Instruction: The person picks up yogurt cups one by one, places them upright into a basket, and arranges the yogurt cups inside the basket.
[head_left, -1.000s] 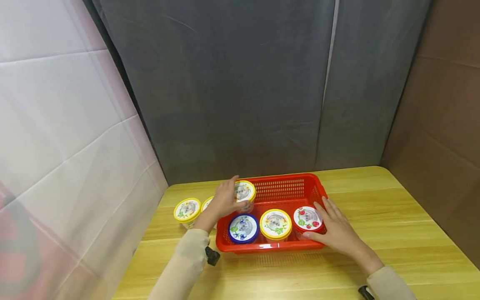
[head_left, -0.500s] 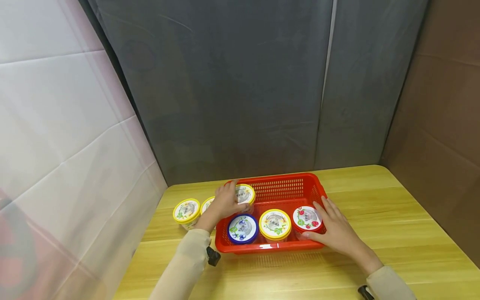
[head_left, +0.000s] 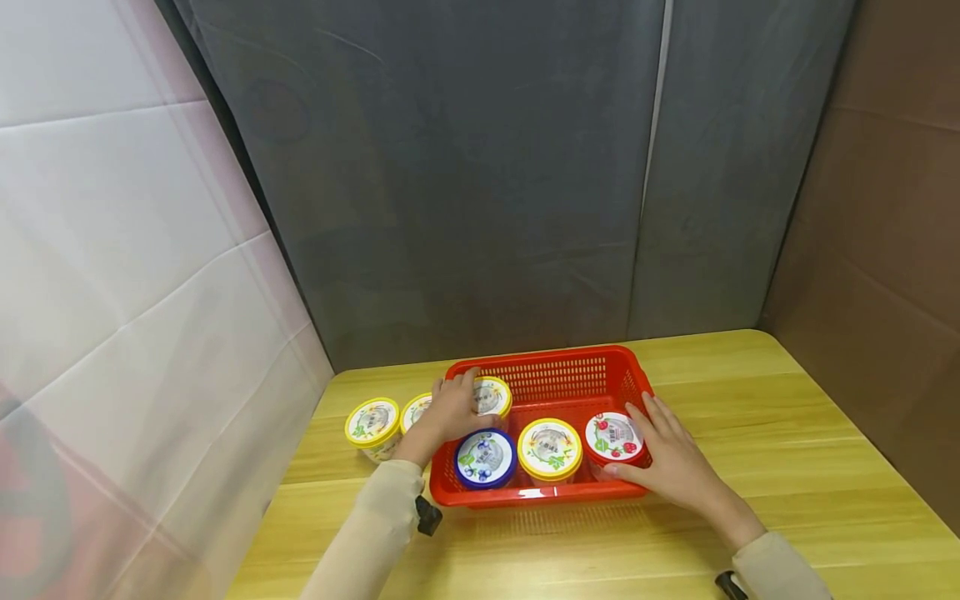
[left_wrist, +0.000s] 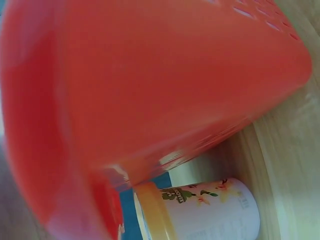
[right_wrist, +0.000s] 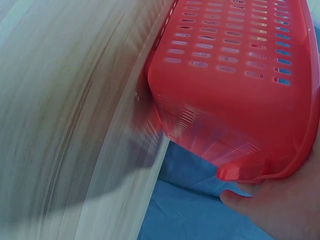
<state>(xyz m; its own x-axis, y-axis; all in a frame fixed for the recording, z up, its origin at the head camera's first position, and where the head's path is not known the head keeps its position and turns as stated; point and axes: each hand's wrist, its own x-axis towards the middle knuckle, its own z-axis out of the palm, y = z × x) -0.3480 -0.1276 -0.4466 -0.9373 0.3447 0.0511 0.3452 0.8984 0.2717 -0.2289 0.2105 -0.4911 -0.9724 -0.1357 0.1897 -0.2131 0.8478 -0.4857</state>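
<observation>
In the head view, my left hand (head_left: 450,410) grips a round tub with a yellow-rimmed lid (head_left: 492,397) at the back left of the red basket (head_left: 555,392). Its thumb and fingers lie around the tub's side, partly covering it. My right hand (head_left: 678,458) reaches over the basket's right rim, thumb and fingers about a red-lidded tub (head_left: 615,436). Along the basket's front stand a blue-lidded tub (head_left: 486,457) and another yellow-lidded tub (head_left: 551,450). The right wrist view shows part of my right hand (right_wrist: 285,205) beside the basket's rim (right_wrist: 302,162).
Left of the basket, two yellow-lidded tubs stand on the wooden table: an outer tub (head_left: 372,423) and an inner tub (head_left: 415,410), partly behind my left arm. A grey curtain (head_left: 450,183) hangs behind the table. White panels rise at the left, brown at the right.
My left hand and its yellow-lidded tub have moved slightly toward me and lower into the basket. My right hand has stayed at the red-lidded tub.
</observation>
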